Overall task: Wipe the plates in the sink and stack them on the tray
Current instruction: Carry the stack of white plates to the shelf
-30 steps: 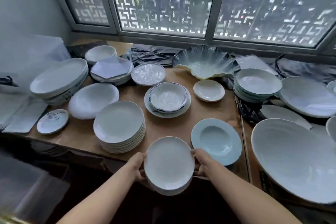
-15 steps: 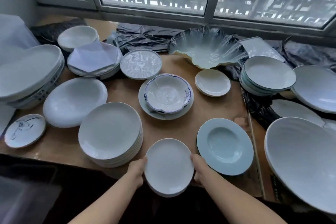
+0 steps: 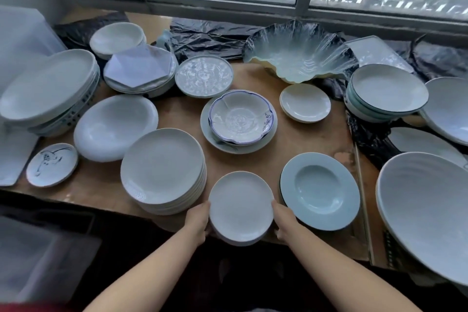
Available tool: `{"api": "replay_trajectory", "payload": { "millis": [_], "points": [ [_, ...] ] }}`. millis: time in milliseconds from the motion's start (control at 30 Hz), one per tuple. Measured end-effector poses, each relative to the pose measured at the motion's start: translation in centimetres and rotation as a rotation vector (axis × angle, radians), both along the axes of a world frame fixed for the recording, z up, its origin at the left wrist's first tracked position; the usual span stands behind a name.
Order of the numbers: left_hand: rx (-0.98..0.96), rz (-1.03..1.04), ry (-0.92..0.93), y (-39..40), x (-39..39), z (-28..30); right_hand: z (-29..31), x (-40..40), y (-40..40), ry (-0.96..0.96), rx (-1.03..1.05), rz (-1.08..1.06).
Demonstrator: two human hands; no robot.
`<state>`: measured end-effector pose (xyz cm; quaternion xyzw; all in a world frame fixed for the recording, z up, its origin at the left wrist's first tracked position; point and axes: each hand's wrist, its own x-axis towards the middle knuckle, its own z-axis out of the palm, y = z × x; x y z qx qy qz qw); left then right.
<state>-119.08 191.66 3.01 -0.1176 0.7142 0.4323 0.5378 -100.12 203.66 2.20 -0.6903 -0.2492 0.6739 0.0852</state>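
A small stack of white plates (image 3: pixel 241 206) is at the near edge of the wooden table (image 3: pixel 306 139), between a tall stack of larger white plates (image 3: pixel 163 167) and a pale blue rimmed plate (image 3: pixel 320 190). My left hand (image 3: pixel 198 220) grips the small stack's left rim and my right hand (image 3: pixel 285 221) grips its right rim. Fingers curl under the stack on both sides. No sink or tray is in view.
The table is crowded with dishes: a blue-rimmed bowl on a plate (image 3: pixel 240 119), a patterned plate (image 3: pixel 203 76), a shell-shaped glass bowl (image 3: pixel 298 54), a deep white bowl (image 3: pixel 115 125), a huge white bowl (image 3: pixel 425 215) at right. Black plastic sheeting (image 3: pixel 212 38) lies by the window.
Both hands have carried the small stack forward from in front of the table edge onto the table's near edge. The view has moved closer to the table.
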Motion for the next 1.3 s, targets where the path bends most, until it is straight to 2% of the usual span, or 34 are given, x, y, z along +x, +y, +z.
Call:
{"api": "replay_trajectory", "payload": {
  "millis": [100, 200, 333, 533, 900, 1000, 1133, 1200, 1300],
  "points": [
    [-0.046, -0.078, -0.058, -1.6, 0.2, 0.0, 0.5, 1.5, -1.2, 0.036, -0.148, 0.054],
    [-0.049, -0.123, -0.068, -2.2, 0.5, -0.7, 0.5, 2.1, -2.0, 0.056, -0.207, 0.099],
    [-0.045, -0.047, -0.008, -1.6, 0.9, -1.2, 0.0, 1.5, -2.1, 0.05, -0.185, 0.012],
    [-0.023, -0.003, -0.038, 0.2, 0.3, -1.3, -0.7, 0.8, -0.5, 0.077, -0.182, -0.082],
    [0.003, 0.008, -0.003, 3.4, 0.6, -0.8, -1.1, -0.7, 2.4, 0.041, -0.148, 0.0],
    [0.007, -0.094, 0.12, 3.5, 1.4, 0.1, 0.2, -0.5, 2.7, 0.054, -0.166, 0.118],
    [-0.044, -0.319, 0.411, 5.6, 1.8, 0.3, 3.6, 0.9, 4.0, 0.084, -0.123, 0.225],
    [-0.061, -0.423, 0.504, 7.0, 3.5, 3.1, 5.2, 2.5, 4.8, 0.085, -0.069, 0.202],
    [0.053, -0.554, 0.522, 9.2, 6.3, 4.9, 6.7, 6.0, 5.2, 0.104, -0.024, 0.065]
  ]
}}
